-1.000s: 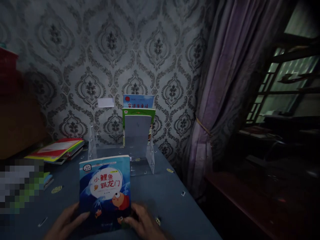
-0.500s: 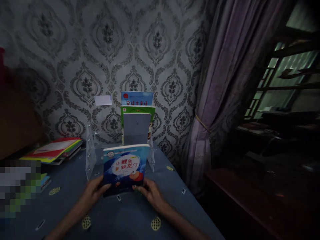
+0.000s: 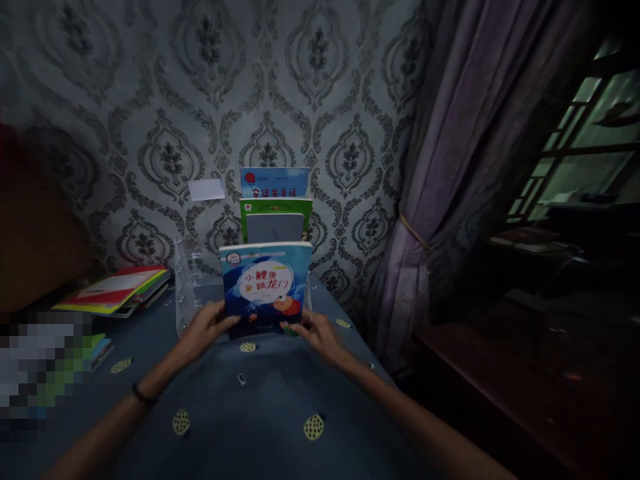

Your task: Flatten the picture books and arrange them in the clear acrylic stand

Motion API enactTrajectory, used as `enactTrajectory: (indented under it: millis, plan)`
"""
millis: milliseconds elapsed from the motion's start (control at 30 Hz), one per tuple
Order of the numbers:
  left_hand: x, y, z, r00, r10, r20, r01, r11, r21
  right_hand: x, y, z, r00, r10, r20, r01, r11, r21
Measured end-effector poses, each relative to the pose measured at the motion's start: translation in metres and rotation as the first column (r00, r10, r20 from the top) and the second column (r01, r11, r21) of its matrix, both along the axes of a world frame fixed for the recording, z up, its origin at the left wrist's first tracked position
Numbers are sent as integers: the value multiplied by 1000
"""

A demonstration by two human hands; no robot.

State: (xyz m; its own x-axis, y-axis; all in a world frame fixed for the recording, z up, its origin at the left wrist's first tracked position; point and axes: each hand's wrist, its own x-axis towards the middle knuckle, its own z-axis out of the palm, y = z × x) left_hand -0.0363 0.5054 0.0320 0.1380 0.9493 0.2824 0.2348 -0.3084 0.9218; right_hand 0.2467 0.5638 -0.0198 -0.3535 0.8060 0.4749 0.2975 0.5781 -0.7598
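A blue picture book (image 3: 265, 287) with a fish on its cover is held upright, facing me. My left hand (image 3: 210, 327) grips its lower left edge, thumb on the cover. On the lower right edge, my right hand (image 3: 317, 333) closes the same way. Just behind the book stands a clear stepped rack (image 3: 186, 287), its right part mostly hidden. In the rack are a grey-white book (image 3: 275, 227), a green book (image 3: 277, 206) behind it and a light-blue book (image 3: 275, 180) at the back. Whether the held book touches the rack, I cannot tell.
Colourful books and folders (image 3: 117, 290) are stacked at the table's left. Nearer me is another pile, partly blurred out, with a green book (image 3: 97, 350). A blue patterned cloth (image 3: 250, 427) covers the table. Patterned wallpaper rises behind; a tied purple curtain (image 3: 450, 167) hangs at right.
Both hands have carried the picture book forward and up, slightly right, toward the rack. It now covers the lower part of the grey-white book. The camera view has shifted slightly.
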Motion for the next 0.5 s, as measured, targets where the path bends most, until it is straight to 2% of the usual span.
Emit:
enactTrajectory:
  millis: [100, 167, 233, 367, 500]
  plan:
    - [-3, -18, -41, 1000, -7, 8, 7, 996, -85, 1, -20, -34, 998, 59, 38, -57, 996, -62]
    - [-5, -26, -60, 1000, -6, 5, 7, 994, -111, 2, -29, -50, 993, 93, 67, -85, 990, -112]
    - [-4, -30, -68, 1000, 4, -17, -6, 993, -117, 3, -33, -59, 993, 84, 84, -71, 987, -145]
    - [0, -30, -70, 993, 83, -85, -89, 993, -72, 2, -31, -67, 995, 34, 90, -21, 989, -149]
    - [9, -30, -82, 986, 164, -35, -165, 986, -21, 1, -26, -72, 997, 33, 76, -22, 990, -142]
